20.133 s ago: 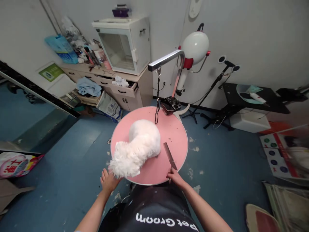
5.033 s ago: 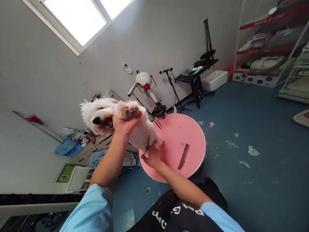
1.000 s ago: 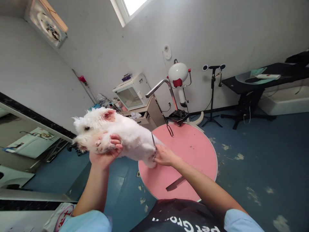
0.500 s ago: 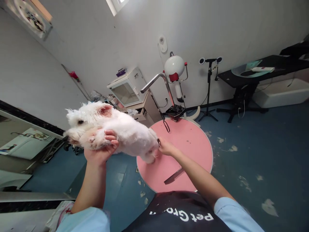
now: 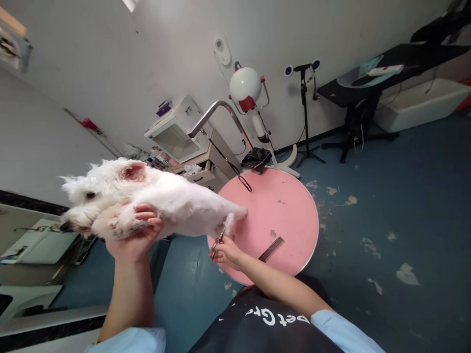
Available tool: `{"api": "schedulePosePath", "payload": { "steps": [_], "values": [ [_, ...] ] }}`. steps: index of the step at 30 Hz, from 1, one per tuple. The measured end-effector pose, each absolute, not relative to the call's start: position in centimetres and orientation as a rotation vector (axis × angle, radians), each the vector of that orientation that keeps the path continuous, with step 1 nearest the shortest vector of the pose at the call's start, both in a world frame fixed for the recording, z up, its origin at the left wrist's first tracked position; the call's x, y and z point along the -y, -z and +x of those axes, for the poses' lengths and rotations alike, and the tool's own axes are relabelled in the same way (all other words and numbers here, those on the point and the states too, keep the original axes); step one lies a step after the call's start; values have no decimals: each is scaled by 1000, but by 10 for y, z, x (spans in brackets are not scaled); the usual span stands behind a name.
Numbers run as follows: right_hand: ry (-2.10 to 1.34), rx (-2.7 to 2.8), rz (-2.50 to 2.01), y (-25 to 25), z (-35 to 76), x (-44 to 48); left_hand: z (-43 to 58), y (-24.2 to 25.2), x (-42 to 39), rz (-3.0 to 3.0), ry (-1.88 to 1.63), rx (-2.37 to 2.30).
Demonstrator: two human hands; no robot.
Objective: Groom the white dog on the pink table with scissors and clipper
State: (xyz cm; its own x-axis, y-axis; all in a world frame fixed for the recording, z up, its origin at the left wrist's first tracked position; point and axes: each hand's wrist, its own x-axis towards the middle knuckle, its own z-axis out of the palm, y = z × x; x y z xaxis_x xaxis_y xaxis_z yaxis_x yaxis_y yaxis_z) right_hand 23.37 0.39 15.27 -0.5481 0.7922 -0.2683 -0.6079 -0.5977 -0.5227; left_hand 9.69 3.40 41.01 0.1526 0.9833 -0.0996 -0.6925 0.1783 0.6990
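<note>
Our left hand [image 5: 128,240] supports the dog [image 5: 162,203] from below at the chest. The fingers [image 5: 145,212] curl up around its front legs in a closed grip. The dog's front end is lifted clear of the bench [image 5: 294,196], with the head out to the left, beyond the bench edge. Its hind end reaches the left rim of the bench.

Our right hand [image 5: 226,252] is closed around the handles of the scissors [image 5: 221,235]. The blades point up at the fur under the dog's hindquarters. We cannot tell how far apart the blades are.

A comb [image 5: 271,248] lies flat on the bench, just right of the right hand and not touching it. At the far rim, a metal arm [image 5: 217,110] stands clamped to the bench. Its loop [image 5: 245,185] hangs slack close behind the dog's rump.

Behind the bench stand a dryer [image 5: 245,83] and a cabinet [image 5: 176,137]. Fur clumps [image 5: 406,273] lie scattered on the floor [image 5: 386,196].
</note>
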Motion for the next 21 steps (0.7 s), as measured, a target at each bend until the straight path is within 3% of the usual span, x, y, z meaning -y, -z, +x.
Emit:
{"api": "schedulePosePath", "payload": {
  "steps": [3, 11, 16, 21],
  "values": [
    [-2233, 329, -346, -154, 236, -4, 95, -408, -36, 590, -1366, -648],
    [-2295, 110, -191, -149, 243, -20, 89, -408, -39, 542, -1388, -665],
    [-2270, 137, -198, -135, 238, -24, 85, -405, -45, 612, -1414, -646],
    [-2247, 311, -467, -84, 241, -3, 88, -402, -57, 664, -1456, -618]
  ]
}}
